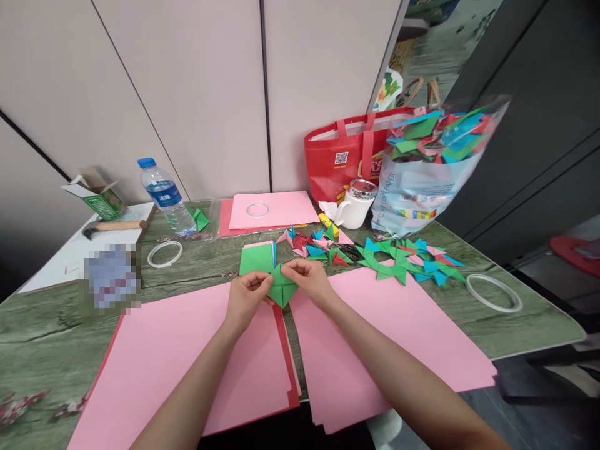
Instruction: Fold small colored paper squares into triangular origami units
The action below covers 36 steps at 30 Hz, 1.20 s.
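Observation:
Between my two hands is a folded green paper (pixel 282 292), shaped like a diamond with a crease down its middle. My left hand (pixel 248 297) pinches its left corner. At the upper right edge, my right hand (pixel 309 281) grips it between thumb and fingers. Just behind my left hand lies a stack of small square paper sheets (pixel 257 258), green on top. Beneath my forearms are two piles of large pink paper, a left pile (pixel 187 350) with red sheets under it and a right pile (pixel 389 337).
Folded paper pieces (pixel 323 244) and star-like rings (pixel 394 259) lie behind the right pile. A white mug (pixel 359 203), red bag (pixel 328 159) and plastic bag of folded pieces (pixel 422 181) stand at the back. Leftward are a water bottle (pixel 166 197), tape roll (pixel 165 254) and hammer (pixel 115 227).

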Each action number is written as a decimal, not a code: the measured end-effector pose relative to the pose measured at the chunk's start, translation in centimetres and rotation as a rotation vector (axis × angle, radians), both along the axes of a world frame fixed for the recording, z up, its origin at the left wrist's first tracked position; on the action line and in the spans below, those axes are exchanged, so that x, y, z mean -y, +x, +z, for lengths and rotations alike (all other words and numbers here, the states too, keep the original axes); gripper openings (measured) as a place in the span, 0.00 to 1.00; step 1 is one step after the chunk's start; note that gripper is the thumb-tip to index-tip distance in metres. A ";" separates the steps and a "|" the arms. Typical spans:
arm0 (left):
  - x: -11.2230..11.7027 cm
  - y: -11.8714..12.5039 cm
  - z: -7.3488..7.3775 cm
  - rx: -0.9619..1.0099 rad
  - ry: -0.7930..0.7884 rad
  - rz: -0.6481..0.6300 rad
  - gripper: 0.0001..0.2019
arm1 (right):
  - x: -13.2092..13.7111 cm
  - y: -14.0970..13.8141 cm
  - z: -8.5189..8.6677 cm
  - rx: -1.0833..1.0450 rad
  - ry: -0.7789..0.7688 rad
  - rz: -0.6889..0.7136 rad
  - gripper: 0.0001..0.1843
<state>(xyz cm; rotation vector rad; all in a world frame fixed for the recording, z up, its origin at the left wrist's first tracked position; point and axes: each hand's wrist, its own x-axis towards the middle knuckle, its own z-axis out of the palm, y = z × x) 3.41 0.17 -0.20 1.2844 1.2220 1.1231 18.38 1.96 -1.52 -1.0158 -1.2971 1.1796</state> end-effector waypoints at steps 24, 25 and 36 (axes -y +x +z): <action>0.4 -0.2 0.5 -0.104 0.269 0.077 0.10 | 0.5 0.2 1.3 -0.076 0.249 -0.058 0.03; 0.4 -0.3 0.5 -0.131 0.306 0.083 0.09 | 0.5 0.2 1.4 -0.109 0.230 -0.038 0.03; 0.4 -0.5 0.3 -0.200 0.430 0.138 0.08 | 0.4 0.1 0.8 -0.179 -0.007 0.156 0.10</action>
